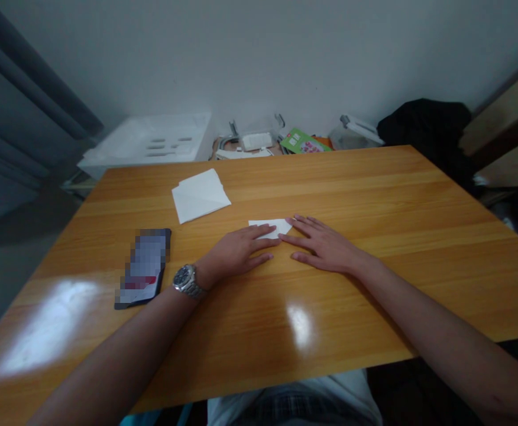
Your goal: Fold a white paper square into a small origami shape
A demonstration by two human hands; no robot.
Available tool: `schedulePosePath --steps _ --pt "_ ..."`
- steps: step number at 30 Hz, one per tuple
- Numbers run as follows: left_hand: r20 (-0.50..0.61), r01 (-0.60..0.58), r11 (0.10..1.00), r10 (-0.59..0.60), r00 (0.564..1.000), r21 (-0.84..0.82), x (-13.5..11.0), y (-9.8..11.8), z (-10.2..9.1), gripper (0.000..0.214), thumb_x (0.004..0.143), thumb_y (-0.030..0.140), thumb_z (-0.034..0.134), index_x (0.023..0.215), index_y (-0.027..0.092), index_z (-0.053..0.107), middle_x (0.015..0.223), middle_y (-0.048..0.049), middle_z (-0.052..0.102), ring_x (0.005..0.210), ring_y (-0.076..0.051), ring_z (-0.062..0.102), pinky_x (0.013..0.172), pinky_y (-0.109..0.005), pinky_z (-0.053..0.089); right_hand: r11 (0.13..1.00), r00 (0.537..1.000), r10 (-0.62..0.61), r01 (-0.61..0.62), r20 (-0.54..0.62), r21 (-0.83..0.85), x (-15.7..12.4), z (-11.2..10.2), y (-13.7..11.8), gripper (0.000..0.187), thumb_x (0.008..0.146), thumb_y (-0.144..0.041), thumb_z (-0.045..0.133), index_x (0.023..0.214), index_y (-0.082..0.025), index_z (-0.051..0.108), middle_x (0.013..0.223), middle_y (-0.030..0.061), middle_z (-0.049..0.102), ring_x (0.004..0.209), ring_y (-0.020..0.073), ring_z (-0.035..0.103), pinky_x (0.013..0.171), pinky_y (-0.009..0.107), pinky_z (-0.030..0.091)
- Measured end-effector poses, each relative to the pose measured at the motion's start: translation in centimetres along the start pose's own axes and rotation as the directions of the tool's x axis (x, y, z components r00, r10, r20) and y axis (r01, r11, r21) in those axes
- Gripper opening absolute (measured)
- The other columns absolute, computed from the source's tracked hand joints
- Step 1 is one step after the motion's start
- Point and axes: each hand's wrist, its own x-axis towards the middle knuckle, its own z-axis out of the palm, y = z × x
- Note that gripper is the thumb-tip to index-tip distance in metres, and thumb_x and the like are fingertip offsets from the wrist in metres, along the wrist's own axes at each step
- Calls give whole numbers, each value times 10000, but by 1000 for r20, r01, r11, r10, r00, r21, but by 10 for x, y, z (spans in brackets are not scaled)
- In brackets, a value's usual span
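A small folded piece of white paper [282, 227] lies flat on the wooden table [347, 183], between my two hands. My left hand [242, 248] rests on its left part with the fingers stretched out, covering some of it. From the right, my right hand [323, 244] lies with spread fingers, their tips touching the paper's right end and lower edge. Neither hand grips it. Farther back to the left sits a stack of white paper sheets [201, 196], apart from both hands.
A phone [146, 266] with a blurred screen lies left of my left forearm. Beyond the table's far edge are a white foam tray [152, 139], a green booklet [304, 142], a clear plastic box [352, 137] and a black cloth-like heap [425, 127].
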Motion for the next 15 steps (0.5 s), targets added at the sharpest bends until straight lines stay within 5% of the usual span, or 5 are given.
schedulePosePath --steps 15 --pt "-24 -8 1000 8 1000 -5 -1 -2 3 451 1046 480 455 1457 324 556 1621 -44 405 1446 -247 460 1207 -414 394 937 935 333 -342 -118 -71 -2 -4 20 533 1070 -492 342 1479 -232 563 1613 111 424 1462 302 444 1206 497 386"
